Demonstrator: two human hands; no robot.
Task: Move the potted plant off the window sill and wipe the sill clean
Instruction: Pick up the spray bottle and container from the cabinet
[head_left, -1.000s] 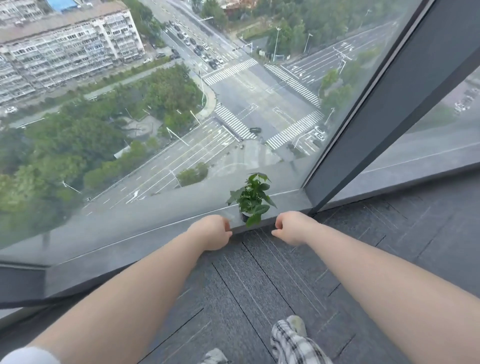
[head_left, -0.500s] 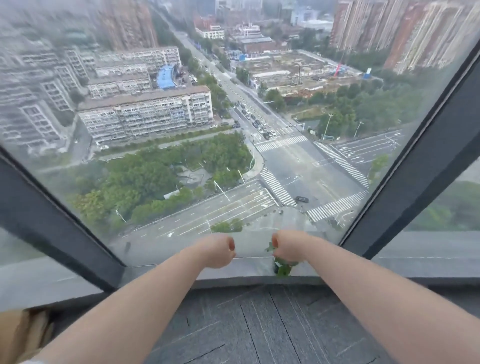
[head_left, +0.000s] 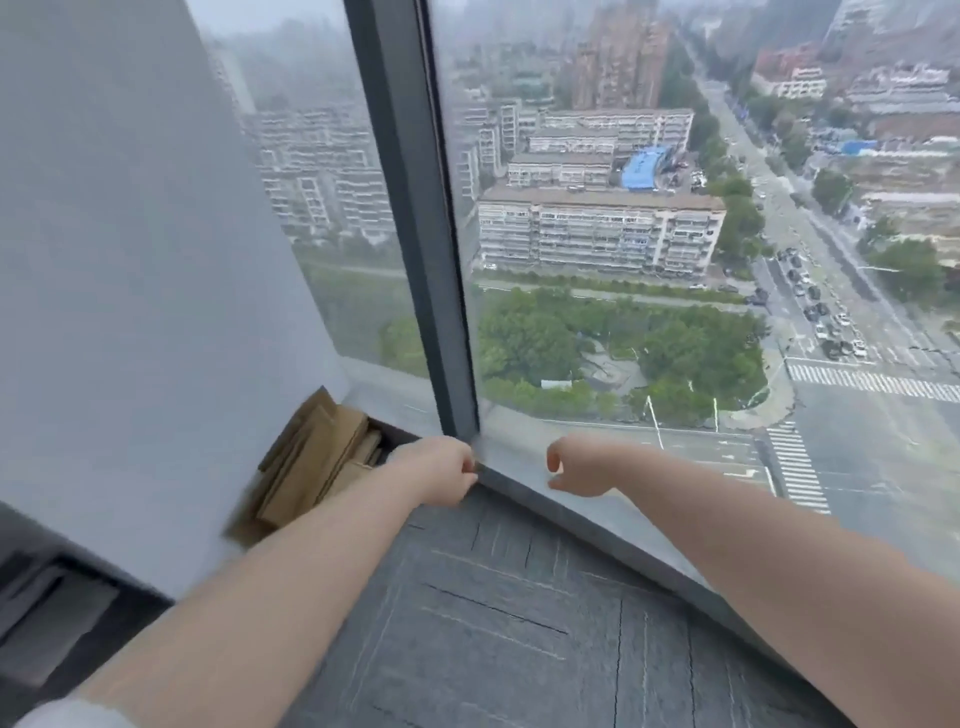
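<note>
I look down along both bare forearms toward the bottom of a tall window. My left hand (head_left: 436, 470) is curled into a loose fist with the knuckles up, right at the foot of the dark vertical window frame (head_left: 415, 234), where this frame meets the window sill (head_left: 582, 501). The fingers seem to touch the near edge of the sill there, but I cannot tell if they pinch something, because the palm side is hidden. My right hand (head_left: 579, 465) is over the sill, a little further along to the right, well apart from the left one. It is half closed, the thumb and the fingers bent toward each other with a gap between them, and I see nothing inside it. The sill is a narrow grey ledge that runs diagonally from the frame foot toward the lower right edge of the view, between the glass and the grey carpet tiles (head_left: 493, 623) of the floor. The potted plant is not in my view at all, so I cannot say where it stands. At the left, a white wall (head_left: 130, 260) fills the side, and in the corner between the wall and the sill some flattened brown cardboard (head_left: 311, 462) leans. Through the glass there are buildings, trees and a road crossing far below.
</note>
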